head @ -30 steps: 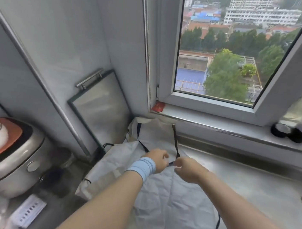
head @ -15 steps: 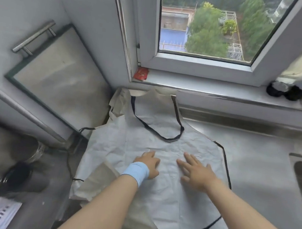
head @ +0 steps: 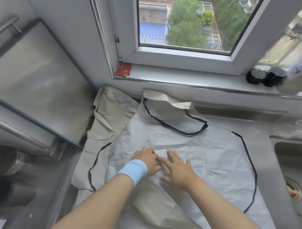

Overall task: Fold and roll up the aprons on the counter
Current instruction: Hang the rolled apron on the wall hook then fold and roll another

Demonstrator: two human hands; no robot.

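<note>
Both hands lie side by side, almost touching, on the grey apron (head: pixel 198 152): the left hand (head: pixel 146 161), with a blue wristband (head: pixel 133 170), has its fingers slightly bent with the tips down on the cloth and grips nothing that shows, and the right hand (head: pixel 178 169) is flat with fingers spread. At far left a glass panel (head: pixel 33 84) with a metal handle leans against the wall. Right of it a beige apron (head: pixel 109 114) lies crumpled on the counter (head: pixel 265 144), partly under the grey one. The grey apron is spread wrinkled across the middle, its black-trimmed neck loop (head: pixel 174 129) toward the wall and a black strap (head: pixel 252 164) curving along its right edge. On the sill sit a red card (head: pixel 123 69) and, further right, two black jars (head: pixel 264 77). A sink (head: pixel 298 165) is at the right edge.
</note>
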